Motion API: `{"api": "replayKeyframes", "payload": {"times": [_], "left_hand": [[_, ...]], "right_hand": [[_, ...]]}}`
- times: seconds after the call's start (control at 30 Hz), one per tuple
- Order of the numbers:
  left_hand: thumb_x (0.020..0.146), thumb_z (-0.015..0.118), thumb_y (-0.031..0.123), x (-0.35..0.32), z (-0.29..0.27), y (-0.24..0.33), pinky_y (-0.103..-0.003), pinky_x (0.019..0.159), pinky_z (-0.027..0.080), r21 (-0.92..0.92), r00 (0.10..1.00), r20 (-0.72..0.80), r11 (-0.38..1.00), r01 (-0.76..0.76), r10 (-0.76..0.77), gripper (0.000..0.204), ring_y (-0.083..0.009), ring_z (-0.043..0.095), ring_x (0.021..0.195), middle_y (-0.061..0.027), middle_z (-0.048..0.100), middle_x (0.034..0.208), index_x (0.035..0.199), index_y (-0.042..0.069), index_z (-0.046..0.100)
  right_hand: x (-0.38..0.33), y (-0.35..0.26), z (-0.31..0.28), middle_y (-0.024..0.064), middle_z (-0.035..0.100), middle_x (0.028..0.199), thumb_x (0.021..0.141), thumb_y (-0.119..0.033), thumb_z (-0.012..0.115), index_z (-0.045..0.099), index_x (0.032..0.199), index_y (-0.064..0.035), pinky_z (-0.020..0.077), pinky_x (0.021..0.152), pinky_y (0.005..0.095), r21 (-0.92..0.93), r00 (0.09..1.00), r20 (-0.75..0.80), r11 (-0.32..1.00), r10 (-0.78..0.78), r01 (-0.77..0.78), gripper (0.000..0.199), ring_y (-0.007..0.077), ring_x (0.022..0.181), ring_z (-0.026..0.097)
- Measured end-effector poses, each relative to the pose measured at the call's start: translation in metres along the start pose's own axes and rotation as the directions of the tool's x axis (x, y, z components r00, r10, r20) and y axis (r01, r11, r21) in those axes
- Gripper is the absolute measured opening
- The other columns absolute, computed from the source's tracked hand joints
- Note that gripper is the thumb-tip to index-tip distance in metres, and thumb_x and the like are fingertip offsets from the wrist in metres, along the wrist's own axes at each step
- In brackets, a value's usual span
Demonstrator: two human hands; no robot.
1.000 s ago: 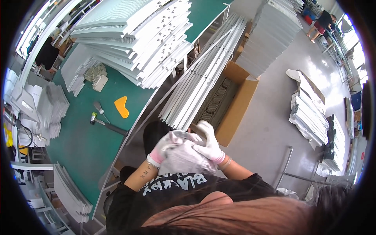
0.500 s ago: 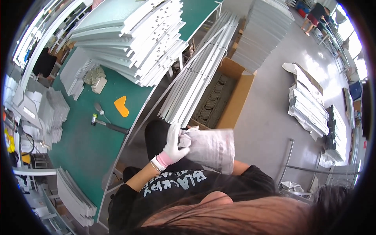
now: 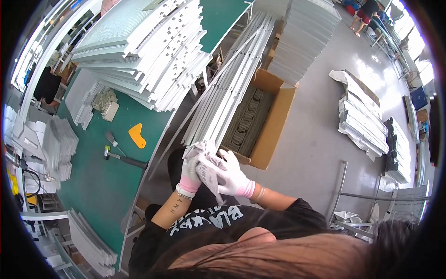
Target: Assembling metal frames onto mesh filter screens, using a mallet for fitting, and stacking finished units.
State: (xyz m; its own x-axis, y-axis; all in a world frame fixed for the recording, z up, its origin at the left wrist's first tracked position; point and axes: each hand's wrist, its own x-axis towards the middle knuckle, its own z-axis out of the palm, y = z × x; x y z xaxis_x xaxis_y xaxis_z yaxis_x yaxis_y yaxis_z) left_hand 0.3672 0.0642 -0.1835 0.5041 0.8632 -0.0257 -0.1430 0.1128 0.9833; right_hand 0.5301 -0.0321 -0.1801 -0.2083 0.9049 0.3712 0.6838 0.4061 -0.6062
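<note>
A thin, crumpled greyish-white sheet (image 3: 209, 175), plastic or cloth, is bunched between my hands in front of my lap. My left hand (image 3: 190, 170), in a white glove with a pink cuff, grips its upper left side; some of the fingers are hidden by the folds. From the right, my gloved right hand (image 3: 233, 176) closes on the same bundle, its thumb side raised. Just beyond my hands lie the near ends of a stack of long white metal strips (image 3: 223, 100). Beside these strips stands an open cardboard box (image 3: 274, 132) with dark mesh-like pieces inside.
On the green table (image 3: 93, 186) at left lie a hammer (image 3: 125, 158), a screwdriver (image 3: 114, 142), a yellow scraper (image 3: 137, 136) and tall stacks of white panels (image 3: 144, 60). Wrapped metal parts (image 3: 362, 121) lie on the floor at right, near a metal frame (image 3: 341, 186). A person (image 3: 364, 14) stands far right.
The sheet was spread wide to the right, hiding my right hand; now it is gathered into a small bundle. My right hand has come into view beside my left.
</note>
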Motion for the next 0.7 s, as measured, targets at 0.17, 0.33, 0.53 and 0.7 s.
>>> {"api": "replayKeyframes", "payload": {"times": [0.17, 0.33, 0.53, 0.7], "left_hand": [[0.088, 0.063, 0.014, 0.010, -0.006, -0.011, -0.027, 0.084, 0.047, 0.798, 0.960, 0.279, 0.546, -0.253, 0.036, 0.016, -0.0167, 0.060, 0.096, -0.0070, 0.063, 0.109, 0.100, 0.004, 0.059], [0.093, 0.058, 0.010, -0.007, 0.036, -0.008, -0.030, 0.096, 0.044, -0.122, 0.950, 0.261, 0.970, 0.208, -0.171, 0.031, -0.0151, 0.055, 0.108, -0.0099, 0.057, 0.117, 0.120, 0.001, 0.048], [0.081, 0.071, 0.022, 0.011, -0.010, 0.072, -0.047, 0.114, 0.026, 0.752, 0.918, 0.323, 0.527, -0.396, 0.230, 0.076, -0.0429, 0.034, 0.135, -0.0303, 0.032, 0.144, 0.140, -0.008, 0.034], [0.077, 0.074, 0.022, 0.054, -0.099, 0.099, -0.048, 0.104, 0.038, 0.997, 0.953, 0.037, 0.054, -0.056, 0.300, 0.066, -0.0416, 0.048, 0.121, -0.0231, 0.052, 0.128, 0.130, -0.005, 0.047]], "right_hand": [[-0.007, -0.002, -0.007, 0.0290, 0.032, 0.142, 0.058, -0.033, 0.087, 0.030, 0.146, -0.0030, 0.0131, 0.112, 0.0671, 0.397, 0.961, -0.174, 0.908, 0.217, -0.133, 0.109, 0.0524, 0.140, 0.019], [-0.007, 0.015, 0.012, 0.0196, 0.052, 0.129, 0.076, -0.017, 0.077, 0.036, 0.139, -0.0024, 0.0252, 0.115, 0.0486, 0.868, 0.853, 0.144, 0.350, 0.502, -0.352, 0.077, 0.0327, 0.124, 0.049], [-0.011, 0.154, -0.034, 0.0123, 0.061, 0.088, 0.081, -0.012, 0.074, 0.052, 0.095, -0.0055, 0.0555, 0.074, 0.0377, 0.900, 0.833, -0.193, 0.431, 0.519, -0.060, 0.027, 0.0261, 0.076, 0.067], [-0.049, 0.310, 0.002, 0.0176, 0.053, 0.119, 0.101, -0.021, 0.046, 0.040, 0.132, -0.0092, 0.0557, 0.084, 0.0417, 0.660, 0.336, -0.253, 0.416, 0.907, -0.626, 0.034, 0.0319, 0.105, 0.063]]}}
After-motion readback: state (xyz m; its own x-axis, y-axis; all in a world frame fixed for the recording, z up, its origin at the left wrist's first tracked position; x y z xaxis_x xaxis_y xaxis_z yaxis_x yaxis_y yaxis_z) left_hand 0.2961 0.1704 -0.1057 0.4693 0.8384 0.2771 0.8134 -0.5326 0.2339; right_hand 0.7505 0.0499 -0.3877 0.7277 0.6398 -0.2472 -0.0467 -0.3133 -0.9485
